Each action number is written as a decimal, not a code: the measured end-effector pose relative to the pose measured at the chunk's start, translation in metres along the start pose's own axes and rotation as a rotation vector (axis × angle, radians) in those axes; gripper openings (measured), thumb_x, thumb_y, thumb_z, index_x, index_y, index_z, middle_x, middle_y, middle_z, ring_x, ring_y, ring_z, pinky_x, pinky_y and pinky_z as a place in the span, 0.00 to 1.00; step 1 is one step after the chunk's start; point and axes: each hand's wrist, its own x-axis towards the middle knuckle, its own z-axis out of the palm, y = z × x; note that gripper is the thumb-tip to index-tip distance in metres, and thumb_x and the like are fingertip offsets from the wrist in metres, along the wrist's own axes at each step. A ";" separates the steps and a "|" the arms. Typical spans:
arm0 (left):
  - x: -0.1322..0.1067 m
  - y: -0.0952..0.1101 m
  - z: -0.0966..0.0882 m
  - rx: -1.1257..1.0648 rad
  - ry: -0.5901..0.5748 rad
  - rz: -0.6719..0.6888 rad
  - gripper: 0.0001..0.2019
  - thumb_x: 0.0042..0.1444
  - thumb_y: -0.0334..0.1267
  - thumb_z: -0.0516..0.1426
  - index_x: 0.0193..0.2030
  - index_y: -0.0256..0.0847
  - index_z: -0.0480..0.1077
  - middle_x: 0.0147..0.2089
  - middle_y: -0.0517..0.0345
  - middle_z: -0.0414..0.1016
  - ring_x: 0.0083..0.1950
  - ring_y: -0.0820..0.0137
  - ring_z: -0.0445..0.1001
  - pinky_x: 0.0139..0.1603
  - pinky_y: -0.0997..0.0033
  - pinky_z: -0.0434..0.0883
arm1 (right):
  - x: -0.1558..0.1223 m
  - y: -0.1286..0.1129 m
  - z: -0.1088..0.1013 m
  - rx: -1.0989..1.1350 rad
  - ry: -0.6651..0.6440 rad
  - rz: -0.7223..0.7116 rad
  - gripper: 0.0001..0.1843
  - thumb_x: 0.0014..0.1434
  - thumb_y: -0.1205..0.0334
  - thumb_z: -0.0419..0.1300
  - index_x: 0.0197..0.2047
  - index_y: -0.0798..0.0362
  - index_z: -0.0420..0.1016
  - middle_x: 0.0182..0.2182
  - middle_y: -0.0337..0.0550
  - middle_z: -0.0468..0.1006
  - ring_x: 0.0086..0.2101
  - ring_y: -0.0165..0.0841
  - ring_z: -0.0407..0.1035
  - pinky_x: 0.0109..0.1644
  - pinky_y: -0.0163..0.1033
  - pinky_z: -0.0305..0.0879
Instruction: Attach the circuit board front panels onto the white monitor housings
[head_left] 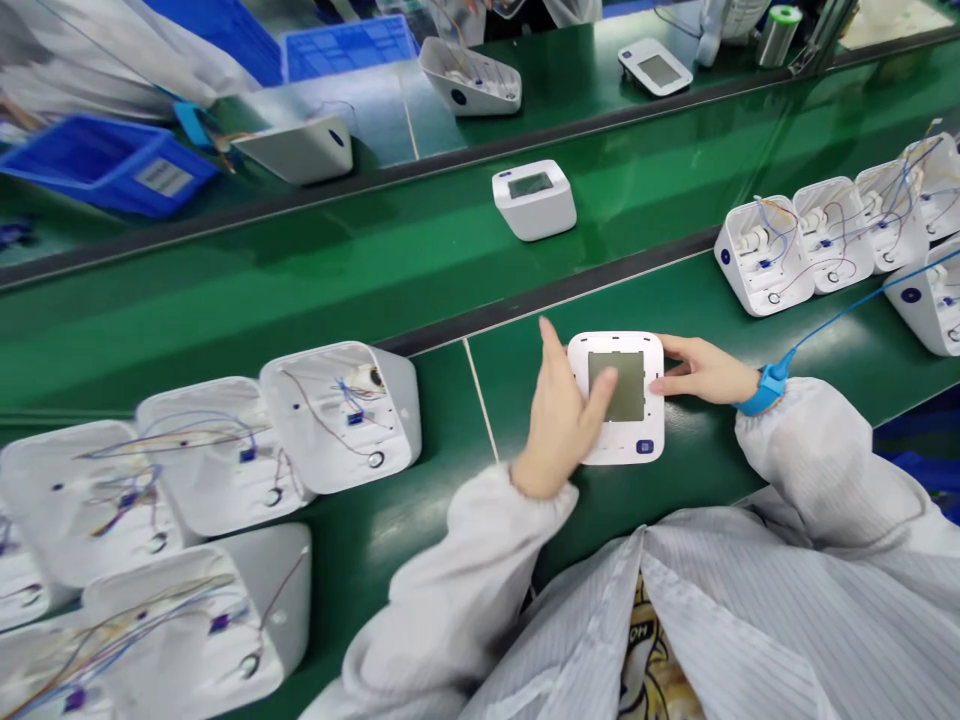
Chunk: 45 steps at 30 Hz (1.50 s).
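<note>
A white front panel (627, 446) with a grey display and a small dark blue square at its lower right faces up in front of me. My right hand (701, 370), with a blue wrist strap (766, 388), pinches the panel's right edge, thumb on the front and fingers partly behind. At the left edge is my left hand (561, 420), its fingers stretched out and its thumb reaching over the display. Whether that thumb touches the display I cannot tell.
Several open white housings with wires (341, 415) stand at left, and more housings (765, 255) at right. A closed white unit (534, 200) sits on the green belt beyond. Across it are a blue bin (105, 165) and other people's sleeves. A blue cord (847, 308) runs right from my strap.
</note>
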 end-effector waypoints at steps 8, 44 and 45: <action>0.047 -0.003 -0.003 -0.083 0.064 -0.099 0.33 0.66 0.58 0.50 0.71 0.41 0.54 0.52 0.46 0.79 0.53 0.58 0.78 0.55 0.55 0.73 | 0.003 -0.003 0.002 -0.030 0.002 0.068 0.36 0.56 0.57 0.69 0.66 0.46 0.66 0.60 0.46 0.73 0.58 0.44 0.69 0.57 0.51 0.73; 0.005 0.011 -0.007 0.368 -0.351 0.373 0.64 0.39 0.70 0.65 0.75 0.34 0.46 0.74 0.26 0.51 0.71 0.35 0.54 0.68 0.38 0.51 | -0.045 -0.055 0.035 -1.163 0.427 0.167 0.24 0.66 0.40 0.52 0.43 0.52 0.76 0.36 0.54 0.80 0.37 0.47 0.74 0.41 0.49 0.67; 0.007 0.008 -0.007 0.358 -0.373 0.391 0.63 0.39 0.68 0.65 0.75 0.35 0.45 0.73 0.27 0.52 0.71 0.36 0.55 0.67 0.38 0.52 | -0.037 -0.060 0.036 -1.200 0.407 0.055 0.25 0.66 0.41 0.53 0.49 0.53 0.75 0.42 0.57 0.80 0.44 0.50 0.74 0.47 0.52 0.68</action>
